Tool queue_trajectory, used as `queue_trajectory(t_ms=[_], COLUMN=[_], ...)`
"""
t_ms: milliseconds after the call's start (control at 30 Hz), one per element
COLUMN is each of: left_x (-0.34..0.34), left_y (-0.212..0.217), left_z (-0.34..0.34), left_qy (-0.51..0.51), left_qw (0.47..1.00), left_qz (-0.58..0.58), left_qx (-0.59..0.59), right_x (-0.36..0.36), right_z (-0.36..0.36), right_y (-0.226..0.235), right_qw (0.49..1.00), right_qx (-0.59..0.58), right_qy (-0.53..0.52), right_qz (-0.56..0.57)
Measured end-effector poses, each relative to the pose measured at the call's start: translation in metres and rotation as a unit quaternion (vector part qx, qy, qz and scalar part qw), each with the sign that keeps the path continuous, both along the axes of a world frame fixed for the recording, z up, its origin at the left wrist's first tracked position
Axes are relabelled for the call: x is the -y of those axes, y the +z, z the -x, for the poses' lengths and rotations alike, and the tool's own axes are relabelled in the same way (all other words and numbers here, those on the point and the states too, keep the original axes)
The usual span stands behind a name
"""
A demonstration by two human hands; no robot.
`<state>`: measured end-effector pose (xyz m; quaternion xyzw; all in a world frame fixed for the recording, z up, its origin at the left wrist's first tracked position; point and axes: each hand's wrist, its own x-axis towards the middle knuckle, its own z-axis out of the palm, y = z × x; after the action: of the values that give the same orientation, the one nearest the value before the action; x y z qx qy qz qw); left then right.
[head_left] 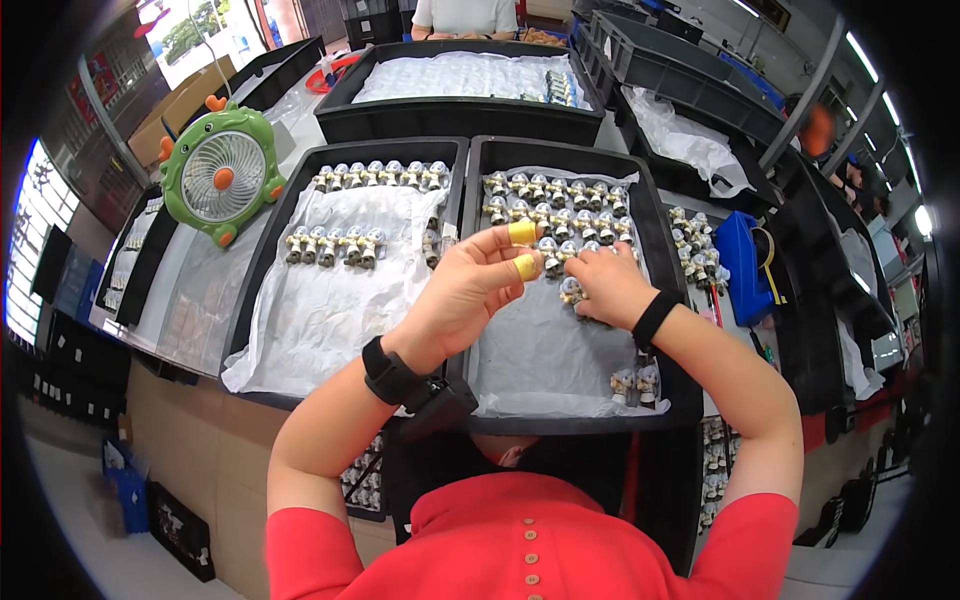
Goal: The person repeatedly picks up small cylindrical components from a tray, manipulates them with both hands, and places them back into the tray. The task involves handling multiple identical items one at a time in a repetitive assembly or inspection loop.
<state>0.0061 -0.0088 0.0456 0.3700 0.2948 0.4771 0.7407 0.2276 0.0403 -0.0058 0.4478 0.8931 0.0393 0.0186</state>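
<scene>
Left hand: the left hand (470, 290) is held above the inner edge of the right tray (660, 260), its fingers curled together; yellow finger cots (522, 233) are worn on two fingertips. Whether anything is pinched cannot be told.
Right hand: the right hand (608, 283) is laid palm down in the right tray, fingers bent onto the small figurines (555, 215); one figurine (571, 291) is touched at the fingertips.
Figurines: pale, metallic-looking pieces are ranged in rows across the far half of the right tray on white paper; a few (636, 383) are stood apart near its front right corner.
Left tray: in the left tray (262, 250), one row of figurines is set along the far edge and a short row (333, 245) lies nearer the middle.
Wrists: a black watch (392, 375) is worn on the left, a black band (654, 318) on the right.
Worktop: a green desk fan (222, 172) is stood to the left of the trays, a blue holder (745, 265) to the right.
</scene>
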Motion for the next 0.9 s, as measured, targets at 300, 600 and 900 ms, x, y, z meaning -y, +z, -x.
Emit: queue_trajectory(t_ms=[300,600,900], left_x=[-0.015,-0.013,-0.008], left_y=[-0.035,-0.038,-0.033], left_z=[0.005,0.008,0.005], left_qy=[0.016,0.025,-0.044], left_qw=[0.999,0.996,0.998], left_qz=[-0.016,-0.039,0.018], left_qx=[-0.025,-0.078,-0.036], right_x=[-0.011,0.024,0.023], right_z=[0.011,0.044,0.037], right_y=[-0.024,0.046,0.03], right_qw=[0.999,0.857,0.854], right_qx=[-0.044,-0.507,-0.514], right_qy=[0.013,0.014,0.022], right_qz=[0.019,0.09,0.077])
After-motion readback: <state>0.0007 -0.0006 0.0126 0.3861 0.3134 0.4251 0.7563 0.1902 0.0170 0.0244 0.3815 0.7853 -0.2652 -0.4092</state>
